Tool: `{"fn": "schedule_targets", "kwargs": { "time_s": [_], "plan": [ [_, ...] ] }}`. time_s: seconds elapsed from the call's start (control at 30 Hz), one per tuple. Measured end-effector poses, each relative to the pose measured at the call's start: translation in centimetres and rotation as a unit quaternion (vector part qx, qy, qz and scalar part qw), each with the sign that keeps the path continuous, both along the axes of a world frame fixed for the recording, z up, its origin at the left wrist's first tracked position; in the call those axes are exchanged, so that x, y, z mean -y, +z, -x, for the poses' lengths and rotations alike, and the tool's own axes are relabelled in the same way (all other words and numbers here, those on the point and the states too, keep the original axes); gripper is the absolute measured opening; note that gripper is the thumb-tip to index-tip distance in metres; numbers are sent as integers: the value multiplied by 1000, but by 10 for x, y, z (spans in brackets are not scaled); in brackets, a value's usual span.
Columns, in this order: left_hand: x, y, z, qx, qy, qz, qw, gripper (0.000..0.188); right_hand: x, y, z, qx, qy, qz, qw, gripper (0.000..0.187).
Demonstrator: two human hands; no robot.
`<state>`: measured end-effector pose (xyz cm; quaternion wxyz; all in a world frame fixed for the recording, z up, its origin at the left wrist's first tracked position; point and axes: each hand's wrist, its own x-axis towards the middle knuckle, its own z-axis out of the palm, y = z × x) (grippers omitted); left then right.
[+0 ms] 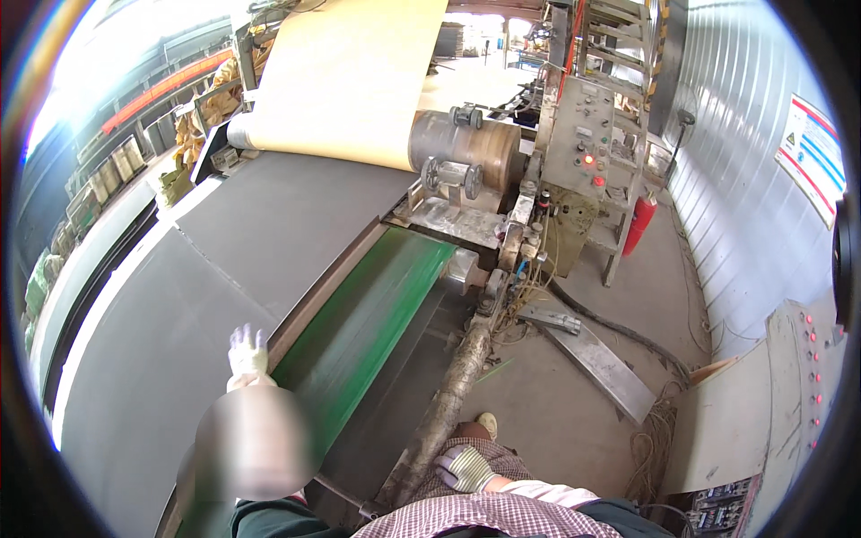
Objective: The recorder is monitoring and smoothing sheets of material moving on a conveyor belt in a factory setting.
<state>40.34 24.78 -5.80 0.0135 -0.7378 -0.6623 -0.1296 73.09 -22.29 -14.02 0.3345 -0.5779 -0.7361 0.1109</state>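
Head view: left of centre and low in the frame, our left hand [248,354], in a white glove with purplish fingers, reaches forward with fingers straight and slightly apart, over the right edge of the broad, matte dark-grey sheet [161,341]; we cannot tell whether it presses down, and blurring hides what lies just below. At lower centre, our right hand [468,468], in a striped pale glove, lies on the brown-and-white checked apron [475,518], fingers close together; we cannot tell whether they grip cloth.

The grey sheet fills the left side, crossed by a thin pale seam [215,269]. At upper centre, we see a wide yellow sheet [345,81] over a worn metal roller [462,148]; below stretches a glossy green belt [363,309]. Rightward come a grey control panel [578,134] with lit red lamps, a red cylindrical extinguisher [639,224] and a pale corrugated metal wall [726,161].
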Motion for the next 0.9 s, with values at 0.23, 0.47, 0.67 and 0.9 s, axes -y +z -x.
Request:
{"fn": "schedule_targets", "kwargs": {
  "time_s": [0.23,0.47,0.67,0.9],
  "plan": [
    [120,34,225,-5,332,105,937,74,5,7,2,28,-15,27,999,24],
    [191,9,302,-30,259,-33,965,45,2,8,11,39,-25,10,999,24],
    [150,15,197,-57,157,-51,985,50,3,9,11,60,-28,40,997,26],
    [116,49,82,-57,69,-47,995,59,2,8,11,51,-22,43,998,26]
  ]
}}
